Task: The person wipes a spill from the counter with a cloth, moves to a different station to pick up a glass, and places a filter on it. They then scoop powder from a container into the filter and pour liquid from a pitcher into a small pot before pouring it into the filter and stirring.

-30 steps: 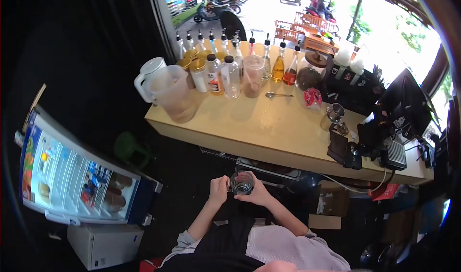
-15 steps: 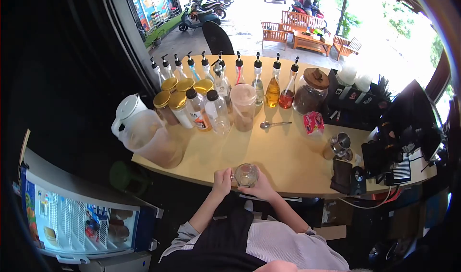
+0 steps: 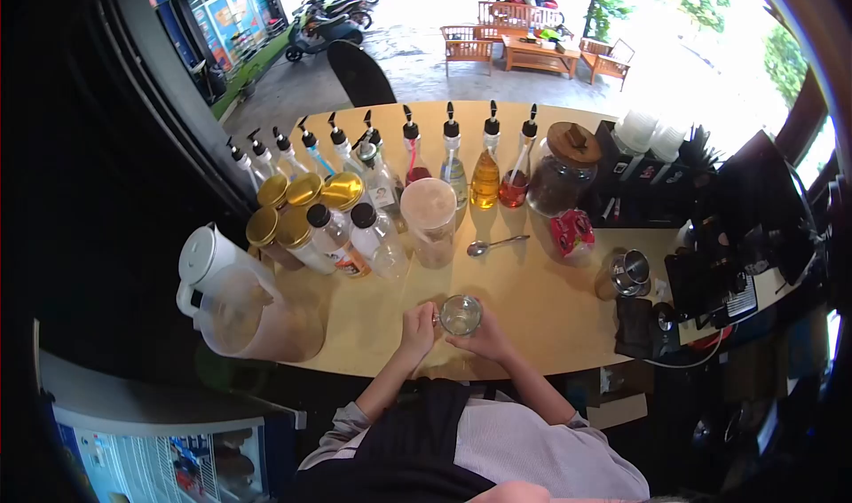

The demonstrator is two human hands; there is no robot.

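Between my two hands is a clear glass mug (image 3: pixel 461 316), its round mouth facing up toward me. My left hand (image 3: pixel 415 329) closes on the mug's handle at its left side. Curled round the mug's right side and lower wall is my right hand (image 3: pixel 485 337). The mug is over the front part of the wooden counter (image 3: pixel 541 312); whether its base touches the surface is hidden. Beyond it lies a metal spoon (image 3: pixel 497 245), and a tall lidded plastic container (image 3: pixel 431 228) stands behind.
Several pump bottles (image 3: pixel 485 179) line the back, with gold-lidded jars (image 3: pixel 297 228) at left. A white-lidded pitcher (image 3: pixel 216 259) and large plastic jug (image 3: pixel 257 321) stand at the left edge. Rightward are a pink packet (image 3: pixel 572 234), metal jigger (image 3: pixel 632 270) and wooden-lidded jar (image 3: pixel 565 174).
My view has shifted and tilted. Both hands and the mug have moved forward, farther in from the counter's front edge. My grip on the mug looks the same.
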